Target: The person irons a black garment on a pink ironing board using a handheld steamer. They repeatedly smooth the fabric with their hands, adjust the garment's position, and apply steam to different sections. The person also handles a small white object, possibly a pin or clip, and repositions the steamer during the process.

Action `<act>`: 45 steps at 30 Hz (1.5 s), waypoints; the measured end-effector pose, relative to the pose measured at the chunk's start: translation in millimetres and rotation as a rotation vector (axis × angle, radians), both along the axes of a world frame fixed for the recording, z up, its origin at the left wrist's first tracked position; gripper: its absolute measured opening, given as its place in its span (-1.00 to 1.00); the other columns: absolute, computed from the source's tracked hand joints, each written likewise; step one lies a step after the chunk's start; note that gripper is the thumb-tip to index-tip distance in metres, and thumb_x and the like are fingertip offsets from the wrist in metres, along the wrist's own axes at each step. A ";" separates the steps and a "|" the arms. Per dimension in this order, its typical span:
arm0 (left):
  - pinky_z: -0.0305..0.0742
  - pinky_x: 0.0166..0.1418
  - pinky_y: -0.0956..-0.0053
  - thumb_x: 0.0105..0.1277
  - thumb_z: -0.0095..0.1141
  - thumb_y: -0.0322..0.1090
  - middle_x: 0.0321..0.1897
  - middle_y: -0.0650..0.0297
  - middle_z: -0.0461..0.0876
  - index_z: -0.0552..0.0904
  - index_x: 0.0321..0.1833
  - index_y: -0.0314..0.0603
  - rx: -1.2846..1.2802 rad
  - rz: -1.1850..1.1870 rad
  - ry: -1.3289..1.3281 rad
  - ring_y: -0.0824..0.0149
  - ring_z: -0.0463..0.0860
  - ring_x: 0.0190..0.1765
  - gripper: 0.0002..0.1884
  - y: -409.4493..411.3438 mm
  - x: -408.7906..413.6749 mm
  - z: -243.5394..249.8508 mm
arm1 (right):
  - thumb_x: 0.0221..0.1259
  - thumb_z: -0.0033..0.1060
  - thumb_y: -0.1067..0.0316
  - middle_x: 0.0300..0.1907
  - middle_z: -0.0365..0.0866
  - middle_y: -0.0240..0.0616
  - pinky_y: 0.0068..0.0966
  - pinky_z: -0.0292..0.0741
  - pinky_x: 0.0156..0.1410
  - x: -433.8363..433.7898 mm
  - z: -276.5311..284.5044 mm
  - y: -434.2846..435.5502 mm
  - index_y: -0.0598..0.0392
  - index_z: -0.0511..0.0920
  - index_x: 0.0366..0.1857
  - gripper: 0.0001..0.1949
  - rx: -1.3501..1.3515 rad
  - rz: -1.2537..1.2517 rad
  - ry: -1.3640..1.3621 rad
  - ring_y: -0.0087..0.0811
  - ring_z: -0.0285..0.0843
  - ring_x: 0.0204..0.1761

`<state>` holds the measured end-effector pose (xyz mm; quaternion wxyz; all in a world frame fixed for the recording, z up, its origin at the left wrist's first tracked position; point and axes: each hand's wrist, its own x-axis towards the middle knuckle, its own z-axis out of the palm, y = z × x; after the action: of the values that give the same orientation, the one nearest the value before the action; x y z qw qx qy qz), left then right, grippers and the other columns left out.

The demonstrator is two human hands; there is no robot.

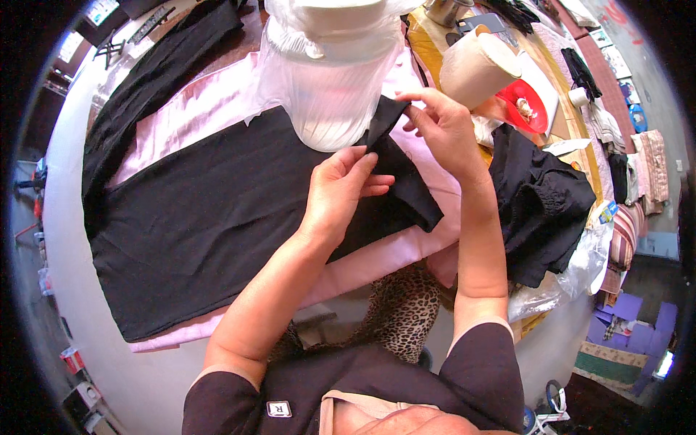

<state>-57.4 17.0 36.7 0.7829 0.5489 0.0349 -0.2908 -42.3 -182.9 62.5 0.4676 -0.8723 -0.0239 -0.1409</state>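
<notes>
A large black cloth piece (217,217) lies spread over pink fabric (375,253) in front of me. My left hand (345,182) pinches its edge between thumb and forefinger, with the other fingers loosely curled. My right hand (443,128) grips a raised, folded corner of the same cloth, up and to the right of my left hand. Right beyond the left fingertips, the rounded lower end of a white object wrapped in thin clear plastic (337,103) overhangs the cloth. What lies inside the wrapping is hard to make out.
A beige roll (473,70) and a red bowl (530,114) with small bits in it stand beyond my right hand. Crumpled black garments (538,206) heap up at the right, above clear plastic sheeting (565,293). Another black cloth (147,81) runs along the far left.
</notes>
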 end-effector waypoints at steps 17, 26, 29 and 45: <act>0.72 0.14 0.40 0.61 0.13 -0.18 -0.19 0.20 0.70 0.64 0.03 -0.33 -0.129 -0.134 0.050 0.26 0.79 -0.07 -0.72 6.4 4.7 -7.7 | 0.45 0.31 0.37 -0.33 0.70 -0.43 -0.70 0.47 -0.30 -17.7 11.3 12.6 0.15 0.71 0.08 -0.78 0.099 -0.167 -0.012 -0.74 0.51 -0.40; 0.68 0.23 0.42 0.62 0.10 -0.19 -0.11 0.19 0.71 0.65 0.08 -0.38 -0.209 -0.145 0.082 0.30 0.78 -0.02 -0.69 6.7 6.8 -6.8 | 0.28 0.46 0.43 -0.28 0.69 -0.21 -0.50 0.51 -0.16 -67.8 6.5 20.8 0.26 0.68 -0.05 -0.77 -0.237 0.038 0.024 -0.42 0.56 -0.36; 0.69 0.22 0.35 0.60 0.13 -0.19 -0.13 0.18 0.73 0.67 0.06 -0.33 -0.246 -0.138 0.099 0.23 0.78 0.02 -0.71 9.3 8.5 -8.7 | 0.31 0.42 0.45 -0.33 0.70 -0.23 -0.49 0.52 -0.15 -72.1 13.3 19.4 0.26 0.70 -0.11 -0.83 -0.190 0.020 0.092 -0.46 0.59 -0.34; 0.74 0.07 0.42 0.61 0.11 -0.25 -0.11 0.16 0.74 0.58 0.12 -0.30 -0.115 -0.110 0.064 0.25 0.82 -0.05 -0.76 9.0 6.8 1.8 | 0.55 0.20 0.39 0.05 0.75 -0.17 -0.63 0.57 -0.08 -74.9 5.0 31.6 0.18 0.71 -0.05 -0.86 0.445 0.011 0.024 -0.60 0.64 -0.23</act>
<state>-50.7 26.0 38.5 0.7946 0.4944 0.0132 -0.3522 -117.3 -151.3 67.5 0.6495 -0.7492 0.0085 -0.1296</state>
